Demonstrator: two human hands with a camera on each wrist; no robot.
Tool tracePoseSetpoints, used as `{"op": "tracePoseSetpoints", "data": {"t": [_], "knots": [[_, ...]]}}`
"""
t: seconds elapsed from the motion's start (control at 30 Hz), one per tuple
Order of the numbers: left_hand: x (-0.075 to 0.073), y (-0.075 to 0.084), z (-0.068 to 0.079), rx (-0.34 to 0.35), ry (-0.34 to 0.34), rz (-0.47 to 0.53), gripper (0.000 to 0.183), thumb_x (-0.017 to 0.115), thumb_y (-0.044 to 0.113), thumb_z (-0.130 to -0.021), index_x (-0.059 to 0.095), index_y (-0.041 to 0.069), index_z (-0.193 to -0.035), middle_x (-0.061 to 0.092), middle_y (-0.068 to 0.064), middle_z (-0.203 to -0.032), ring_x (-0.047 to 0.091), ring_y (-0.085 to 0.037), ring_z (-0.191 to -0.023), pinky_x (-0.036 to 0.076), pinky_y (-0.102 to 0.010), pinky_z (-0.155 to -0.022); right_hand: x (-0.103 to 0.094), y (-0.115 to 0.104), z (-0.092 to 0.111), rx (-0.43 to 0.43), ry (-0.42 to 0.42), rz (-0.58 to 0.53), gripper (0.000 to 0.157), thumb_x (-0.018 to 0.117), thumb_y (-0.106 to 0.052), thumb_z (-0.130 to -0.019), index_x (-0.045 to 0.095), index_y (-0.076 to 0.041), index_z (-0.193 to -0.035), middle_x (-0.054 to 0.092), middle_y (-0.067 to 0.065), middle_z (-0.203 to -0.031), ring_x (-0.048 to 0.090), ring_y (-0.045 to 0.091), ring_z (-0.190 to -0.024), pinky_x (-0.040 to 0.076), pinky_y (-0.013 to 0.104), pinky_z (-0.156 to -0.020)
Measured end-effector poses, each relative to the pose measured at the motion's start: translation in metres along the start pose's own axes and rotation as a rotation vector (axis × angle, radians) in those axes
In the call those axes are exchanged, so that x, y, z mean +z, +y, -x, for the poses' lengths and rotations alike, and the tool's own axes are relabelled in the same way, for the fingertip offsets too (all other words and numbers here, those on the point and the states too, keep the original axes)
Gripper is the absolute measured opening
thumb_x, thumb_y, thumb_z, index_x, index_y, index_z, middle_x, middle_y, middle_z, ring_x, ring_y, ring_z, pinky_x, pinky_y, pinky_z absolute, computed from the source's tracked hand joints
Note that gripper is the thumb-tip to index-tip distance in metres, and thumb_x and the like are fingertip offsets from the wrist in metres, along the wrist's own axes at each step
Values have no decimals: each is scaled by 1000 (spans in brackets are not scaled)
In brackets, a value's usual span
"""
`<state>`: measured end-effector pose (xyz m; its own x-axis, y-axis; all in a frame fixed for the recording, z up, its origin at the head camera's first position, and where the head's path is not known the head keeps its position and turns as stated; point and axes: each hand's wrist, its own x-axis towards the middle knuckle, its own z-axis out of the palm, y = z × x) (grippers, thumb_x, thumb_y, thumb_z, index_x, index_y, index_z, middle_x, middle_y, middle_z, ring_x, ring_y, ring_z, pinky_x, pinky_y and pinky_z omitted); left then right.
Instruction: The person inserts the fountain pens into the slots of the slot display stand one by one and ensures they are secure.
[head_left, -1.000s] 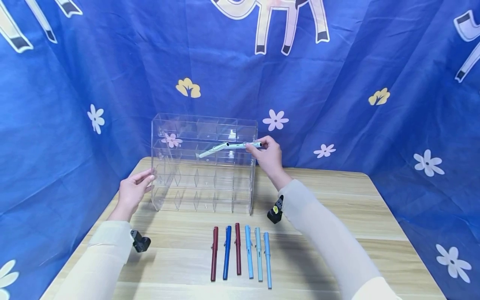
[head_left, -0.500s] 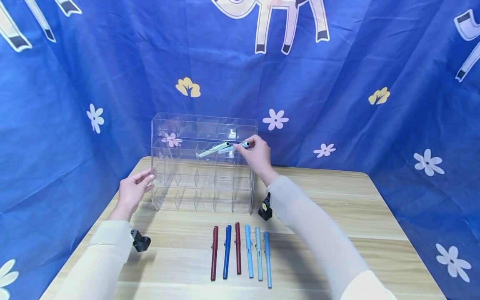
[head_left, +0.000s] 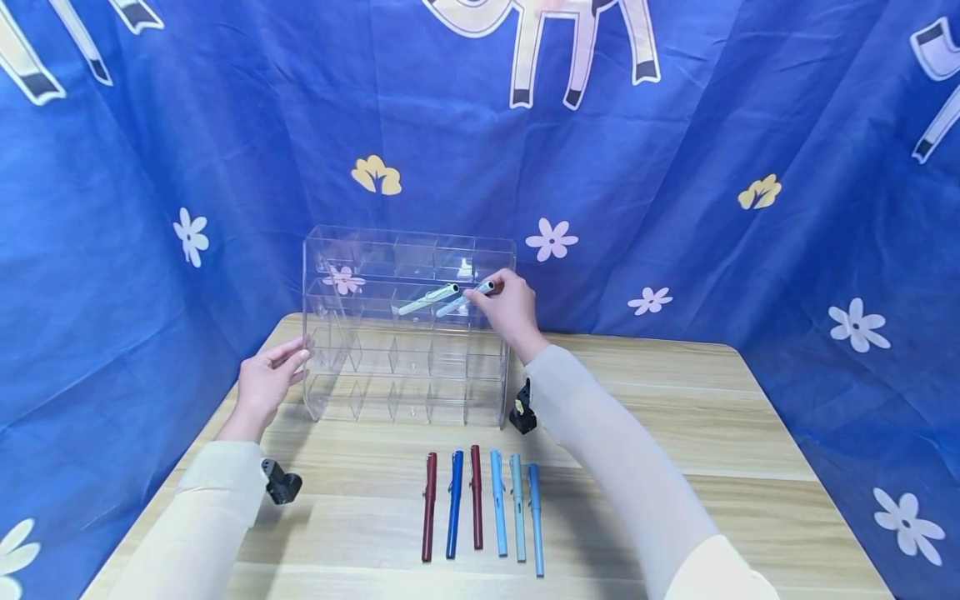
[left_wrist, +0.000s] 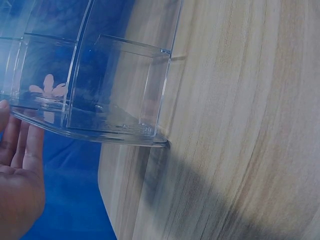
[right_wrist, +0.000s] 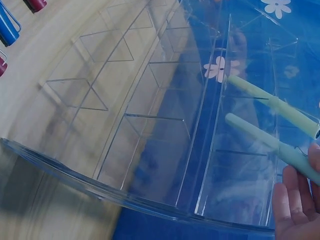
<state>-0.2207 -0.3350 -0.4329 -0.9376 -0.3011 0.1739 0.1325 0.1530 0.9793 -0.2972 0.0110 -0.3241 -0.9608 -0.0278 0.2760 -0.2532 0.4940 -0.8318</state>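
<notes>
A wood-grained counter (head_left: 637, 417) fills the lower part of the head view, its back left and back right corners both in sight. Blue curtain (head_left: 465, 187) hangs behind it and along both sides, printed with white flowers, yellow shapes and the legs of pale animals. A clear rack (head_left: 412, 377) stands near the back edge, toward the back left corner. In front of it, farther from the back edge, six pens lie side by side, clip ends toward the rack: dark red pen (head_left: 428, 508), blue pen (head_left: 453, 506), second dark red pen (head_left: 476, 497), light blue pen (head_left: 498, 504), teal pen (head_left: 517, 508) and second light blue pen (head_left: 536, 521).

Any lettering on the pens is too small to read.

The person's right grip (head_left: 507, 308) is closed to a pinch, thumb against fingers, on a mint pen (head_left: 452, 305), slanted at the rack's second tier from the top; its exact compartment cannot be told. A pale green pen (head_left: 427, 299) slants just beside it. The left grip (head_left: 266, 383) pinches the rack's left edge.

The left wrist view adds the rack's lower corner meeting the counter, with a shadow beside it. The right wrist view shows both slanted pens' far ends through the plastic, apart from each other.
</notes>
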Motion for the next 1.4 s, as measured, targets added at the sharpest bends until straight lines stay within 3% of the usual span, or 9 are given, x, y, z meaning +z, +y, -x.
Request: {"op": "tracePoseSetpoints", "data": {"t": [0.3,0.7,0.97,1.4], "knots": [[1,2,1,-1,-4,15,43,59,3,-94,47,-12,-132,64,1,-116,62,6,-87,54,-18,-77,2,2,-3,-6,5,59,28,80,-29,-80,62,-9,-89,68,2,-84,63,16,-78,53,29,-66],[1,-3,0,7,4,-33,46,62,12,-94,48,-10,-132,62,-1,-122,61,8,-89,54,-15,-76,1,8,-3,14,-2,17,29,80,-30,-79,63,-10,-91,66,1,-88,65,14,-82,56,28,-67],[0,-1,1,0,3,-26,45,61,9,-94,47,-10,-133,59,-3,-124,60,9,-87,54,-15,-75,-1,10,-1,12,-35,33,31,78,-35,-81,70,-14,-102,65,-1,-99,64,13,-87,57,30,-72],[0,-1,1,-4,-4,26,47,62,8,-93,46,-12,-133,63,5,-117,61,8,-86,54,-15,-75,-9,11,2,-18,-21,54,30,77,-32,-82,71,-13,-103,64,-1,-85,58,14,-78,50,27,-62]]}}
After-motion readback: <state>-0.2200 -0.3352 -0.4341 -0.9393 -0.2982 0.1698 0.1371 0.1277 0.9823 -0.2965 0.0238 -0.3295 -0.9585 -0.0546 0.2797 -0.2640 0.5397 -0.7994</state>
